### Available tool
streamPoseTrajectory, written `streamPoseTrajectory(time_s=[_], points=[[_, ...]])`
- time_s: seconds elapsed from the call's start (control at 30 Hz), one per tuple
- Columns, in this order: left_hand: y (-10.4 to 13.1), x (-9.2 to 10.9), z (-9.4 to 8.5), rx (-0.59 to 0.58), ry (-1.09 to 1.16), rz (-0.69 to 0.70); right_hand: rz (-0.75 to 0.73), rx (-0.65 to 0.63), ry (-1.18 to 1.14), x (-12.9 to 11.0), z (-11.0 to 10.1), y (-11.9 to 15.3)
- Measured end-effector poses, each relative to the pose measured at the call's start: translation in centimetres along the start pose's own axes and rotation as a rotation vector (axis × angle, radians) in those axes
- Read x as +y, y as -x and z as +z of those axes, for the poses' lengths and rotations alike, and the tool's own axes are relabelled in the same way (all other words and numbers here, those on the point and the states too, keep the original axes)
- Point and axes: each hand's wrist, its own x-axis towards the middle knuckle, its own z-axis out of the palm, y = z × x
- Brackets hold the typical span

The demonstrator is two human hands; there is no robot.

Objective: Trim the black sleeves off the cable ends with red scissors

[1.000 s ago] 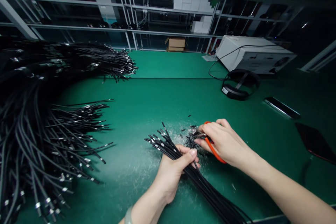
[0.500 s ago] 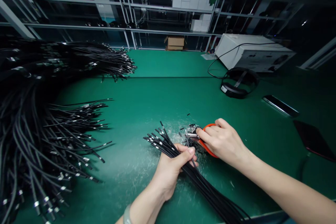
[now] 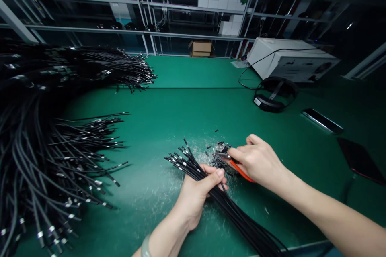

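Note:
My left hand is closed around a bundle of black cables, whose ends, several with white bands, fan out to the upper left. One cable stands apart from the bundle, pinched near my left thumb and pointing up. In my right hand are orange-handled scissors or snips, their metal jaws at the tip of that single cable. Whether the jaws touch it is too small to tell. Short black offcuts and pale fibres lie on the green table behind and under the hands.
A large heap of black cables covers the left of the green table. To the right lie a black headband-like device, a phone-like slab and a dark flat tablet-like thing. A white machine stands at the back right, before shelves.
My right hand has shifted slightly right, and the orange handles are closer together. My left hand and the cable bundle stay in place.

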Motion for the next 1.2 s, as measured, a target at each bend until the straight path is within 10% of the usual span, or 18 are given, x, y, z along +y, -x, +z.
streamPoseTrajectory(time_s=[0.17, 0.73, 0.9, 1.03, 1.2], points=[[0.0, 0.1, 0.1, -0.010, 0.004, -0.018, 0.149, 0.039, -0.135, -0.5, 0.9, 0.4], [0.0, 0.4, 0.1, -0.018, 0.014, -0.045, -0.004, 0.116, 0.001, 0.2, 1.2, 0.6], [0.3, 0.5, 0.1, -0.060, 0.019, -0.045, 0.415, 0.093, -0.638, -0.8, 0.4, 0.4], [0.5, 0.7, 0.2, -0.142, -0.010, -0.033, 0.547, -0.176, -1.306, -3.1, -0.9, -0.2], [0.8, 0.9, 0.0, -0.194, 0.010, -0.039, 0.844, -0.021, -1.089, -0.3, -2.7, 3.1]])
